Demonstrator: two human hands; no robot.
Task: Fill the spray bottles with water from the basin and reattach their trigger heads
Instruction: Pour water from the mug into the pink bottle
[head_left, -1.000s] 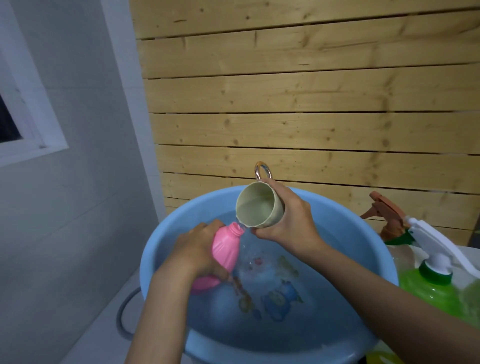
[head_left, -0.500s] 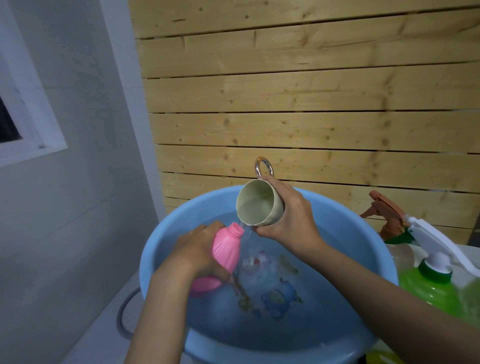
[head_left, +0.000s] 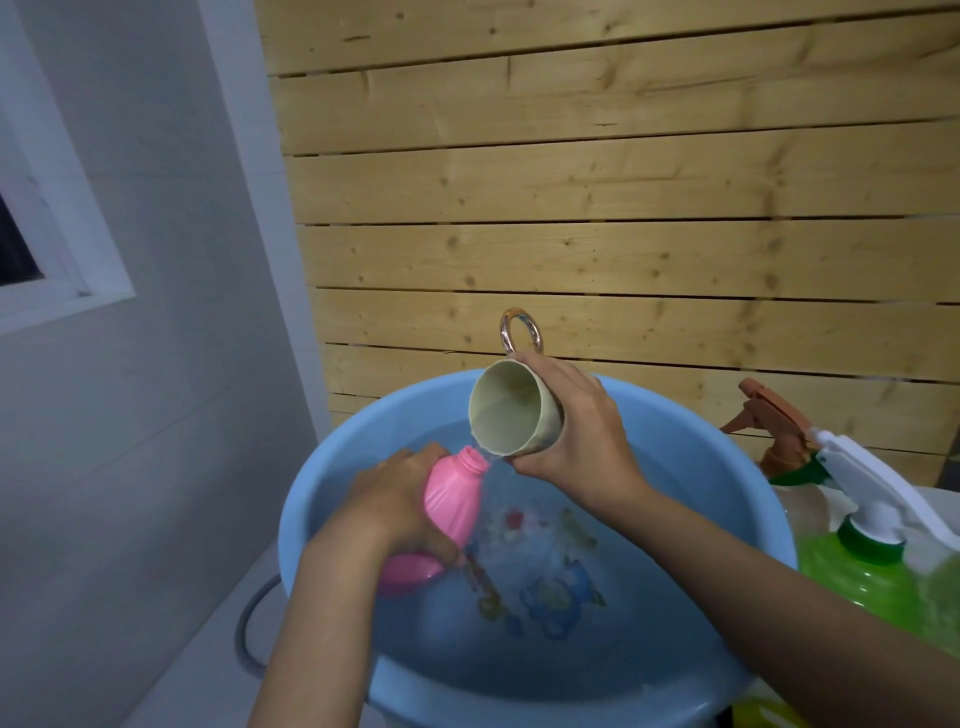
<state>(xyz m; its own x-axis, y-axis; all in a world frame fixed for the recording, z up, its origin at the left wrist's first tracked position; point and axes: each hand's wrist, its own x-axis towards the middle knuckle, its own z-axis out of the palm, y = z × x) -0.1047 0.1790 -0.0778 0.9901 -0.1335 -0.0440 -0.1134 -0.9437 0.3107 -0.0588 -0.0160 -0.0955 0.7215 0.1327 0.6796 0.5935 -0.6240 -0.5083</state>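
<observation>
Room: plank wall (head_left: 623, 208) behind, white wall (head_left: 156, 415) with window frame (head_left: 78, 260) on the left.
Surface: blue basin (head_left: 332, 483) holds water (head_left: 597, 639) over a cartoon print; grey hose (head_left: 247, 623) loops under its left rim.
Side items: green spray bottle (head_left: 852, 571) with white trigger head (head_left: 872, 483), and a brown trigger head (head_left: 774, 421) behind it, well right of the right-hand fingers.
Change: cup (head_left: 511, 410) is tipped further than a second ago, with less water inside; the pink bottle has barely moved.
Left hand (head_left: 387, 499): fingers curled round the pink bottle (head_left: 451, 499), which is tilted over the basin, open neck poking past the fingertips.
Right hand (head_left: 582, 431): fingers wrapped round the cup body, thumb under it, ring handle (head_left: 521, 330) above the knuckles.
Pour: a thin stream falls from the cup lip onto the bottle neck, just below the right thumb.
</observation>
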